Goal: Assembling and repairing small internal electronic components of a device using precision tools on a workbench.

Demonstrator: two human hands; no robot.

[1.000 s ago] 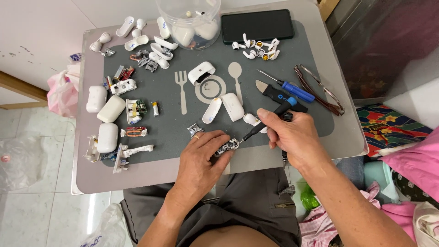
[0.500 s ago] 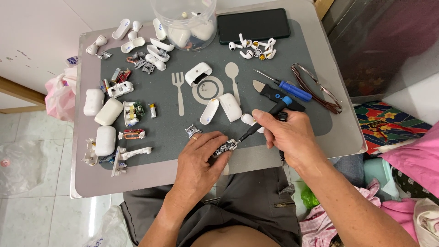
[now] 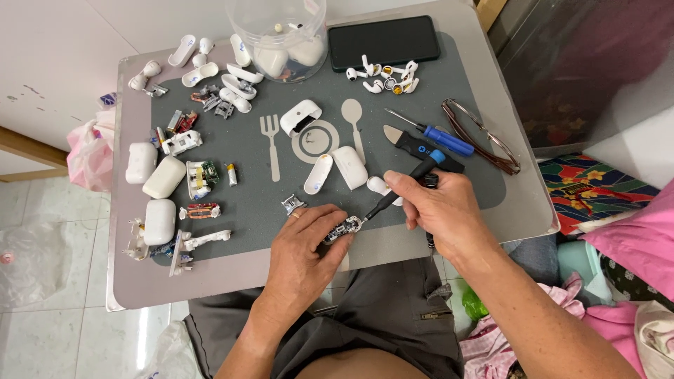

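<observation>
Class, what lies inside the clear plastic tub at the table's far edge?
Inside the clear plastic tub: white earbud case shells. Its wall blurs anything smaller.

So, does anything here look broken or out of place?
Yes. Many white earbud cases lie opened, with bare circuit boards scattered on the grey mat. The eyeglasses sit half off the mat's right edge.

1. The left hand (image 3: 305, 245) is pinching a small circuit part (image 3: 342, 229) at the mat's (image 3: 253, 203) near edge.
2. The right hand (image 3: 439, 210) is gripping a black screwdriver (image 3: 404, 189), its tip touching that part.
3. White shells (image 3: 337, 170) are lying just beyond the grip.
</observation>
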